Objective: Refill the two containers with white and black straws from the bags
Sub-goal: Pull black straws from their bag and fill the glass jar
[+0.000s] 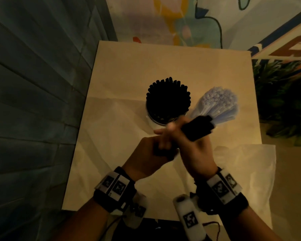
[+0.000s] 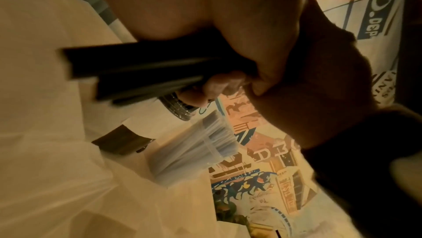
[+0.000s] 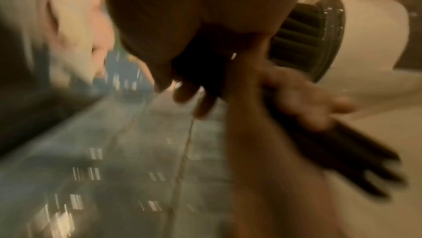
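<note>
A bundle of black straws (image 1: 197, 128) is held slanted above the table's middle, and both hands grip it. My left hand (image 1: 155, 150) curls round its lower end (image 2: 137, 72). My right hand (image 1: 189, 138) wraps its middle, with the upper end sticking out past the fingers. Just beyond the hands stands a container packed with black straws (image 1: 168, 100), its rim showing in the right wrist view (image 3: 328, 39). Right of it, a clear container of white straws (image 1: 217, 105) (image 2: 200, 151) stands close to the bundle's upper tip.
The small table (image 1: 129, 66) is covered in pale paper. A translucent plastic bag (image 1: 250, 171) lies at its near right, also seen in the left wrist view (image 2: 45, 133). A green plant (image 1: 285, 101) stands to the right, a blue-grey wall (image 1: 33, 101) to the left.
</note>
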{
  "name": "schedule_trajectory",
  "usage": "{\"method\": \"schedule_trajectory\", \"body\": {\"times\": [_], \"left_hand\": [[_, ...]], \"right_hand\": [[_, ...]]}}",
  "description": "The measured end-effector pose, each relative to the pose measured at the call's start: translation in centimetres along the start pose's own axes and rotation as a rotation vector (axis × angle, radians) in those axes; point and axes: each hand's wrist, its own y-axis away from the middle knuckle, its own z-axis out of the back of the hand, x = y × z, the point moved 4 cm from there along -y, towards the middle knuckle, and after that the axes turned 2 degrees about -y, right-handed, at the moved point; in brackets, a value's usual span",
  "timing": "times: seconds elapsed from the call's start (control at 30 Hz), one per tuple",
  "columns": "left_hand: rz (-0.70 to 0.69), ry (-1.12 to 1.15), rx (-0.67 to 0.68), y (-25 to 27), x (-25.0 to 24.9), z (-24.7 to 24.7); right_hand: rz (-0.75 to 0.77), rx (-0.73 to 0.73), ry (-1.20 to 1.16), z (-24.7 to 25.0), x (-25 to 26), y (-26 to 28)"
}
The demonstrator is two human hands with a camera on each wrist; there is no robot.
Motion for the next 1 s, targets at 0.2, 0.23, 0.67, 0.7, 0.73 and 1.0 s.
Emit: {"method": "schedule_trajectory", "body": {"times": [0.2, 0.23, 0.67, 0.7, 0.73, 1.0], "left_hand": [[0.067, -0.181, 0.018, -2.5, 4.3, 1.4], [0.068, -0.185, -0.046, -2.8, 4.6, 2.2], [-0.070, -0.017, -0.201, -9.8, 4.4, 4.2], [-0.072, -0.016, -0.204, -10.1, 4.8, 4.0], [-0.067, -0.019, -0.211, -10.4, 4.9, 3.8], [-0.039, -0.076, -0.306, -11.1, 5.8, 3.1]], "right_hand": [[0.172, -0.351, -0.351, 6.3, 2.4, -2.6], [0.202, -0.373, -0.327, 6.9, 2.8, -3.0], [0.326, -0.381, -0.045, 5.1, 3.7, -6.6], [0.330, -0.378, -0.001, 4.7, 3.5, -6.7], [0.331, -0.379, 0.038, 4.5, 3.3, -6.8], [0.305, -0.477, 0.164, 3.2, 2.5, -7.1]]}}
